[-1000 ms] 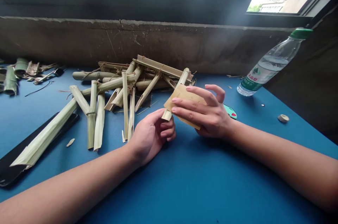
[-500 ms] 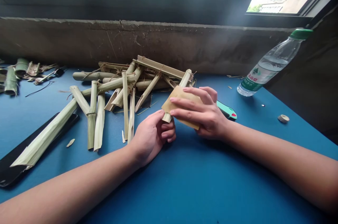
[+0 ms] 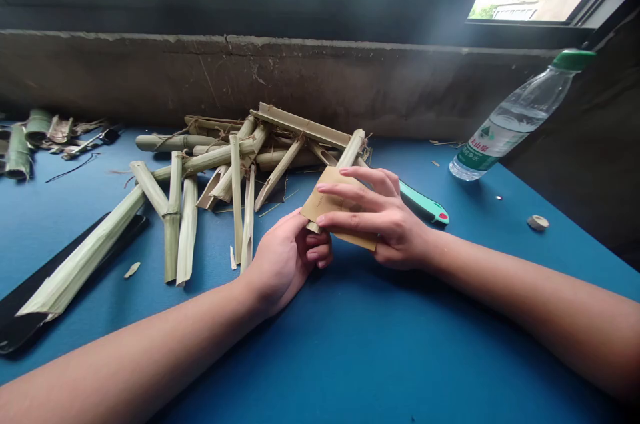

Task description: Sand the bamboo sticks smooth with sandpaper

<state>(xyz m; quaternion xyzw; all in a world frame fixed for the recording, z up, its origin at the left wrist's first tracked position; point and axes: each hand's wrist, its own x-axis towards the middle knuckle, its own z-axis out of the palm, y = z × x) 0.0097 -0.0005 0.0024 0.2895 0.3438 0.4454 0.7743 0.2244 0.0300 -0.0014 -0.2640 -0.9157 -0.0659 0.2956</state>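
Observation:
My left hand [image 3: 287, 257] is curled round the near end of a pale split bamboo stick [image 3: 349, 149], which slopes away up to the right. My right hand [image 3: 377, 217] presses a tan sheet of sandpaper [image 3: 320, 201] over that stick with the fingers stretched across it and the thumb under it. Both hands rest low over the blue table [image 3: 350, 344], just in front of a heap of split bamboo pieces [image 3: 240, 157].
A teal-handled knife [image 3: 425, 204] lies just behind my right hand. A clear water bottle with a green cap [image 3: 515, 117] leans at the far right. A small tape roll [image 3: 538, 222] lies near the right edge. A long bamboo strip [image 3: 85, 257] rests on a black bar at left; green offcuts [image 3: 25, 141] sit far left.
My right hand has slid the sandpaper a little to the left and down along the stick. More of the teal knife shows behind it. The left hand stays put.

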